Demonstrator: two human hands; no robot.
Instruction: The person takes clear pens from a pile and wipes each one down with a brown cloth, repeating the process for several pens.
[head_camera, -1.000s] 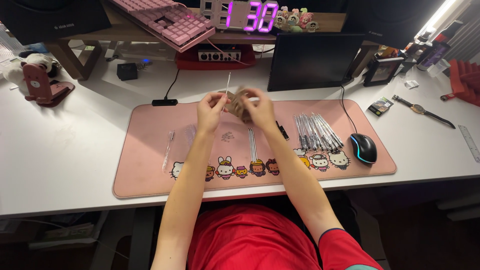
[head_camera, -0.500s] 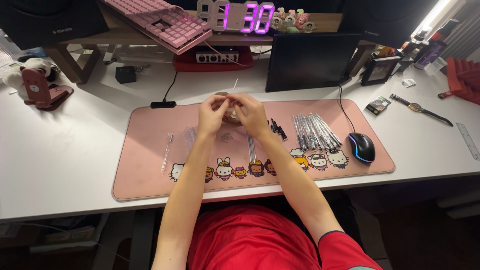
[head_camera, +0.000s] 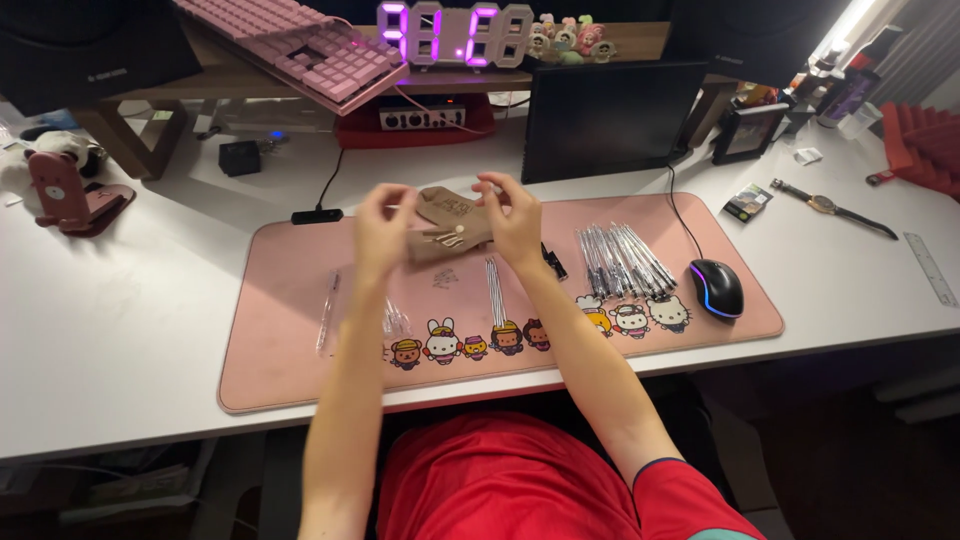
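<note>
A small brown paper pouch (head_camera: 452, 218) hangs above the pink desk mat (head_camera: 290, 350), held between both hands. My left hand (head_camera: 383, 222) pinches its left edge with curled fingers. My right hand (head_camera: 512, 215) grips its right side. A few small pale bits show on the pouch's front. Below the hands, thin pen refills (head_camera: 495, 290) lie on the mat beside small clear parts (head_camera: 396, 321). A single clear pen (head_camera: 327, 311) lies to the left. To the right is a pile of several clear pens (head_camera: 620, 260).
A black mouse (head_camera: 716, 288) sits at the mat's right end, and a small black clip (head_camera: 553, 262) lies near the pens. Behind the mat stand a dark tablet (head_camera: 610, 120), a pink keyboard (head_camera: 300, 55) and a purple digit clock (head_camera: 455, 35). A wristwatch (head_camera: 830, 207) lies on the white desk at the right.
My hands, pressed together around the pouch before, have drawn apart, so the pouch now shows spread between them. The view has shifted a little closer.
</note>
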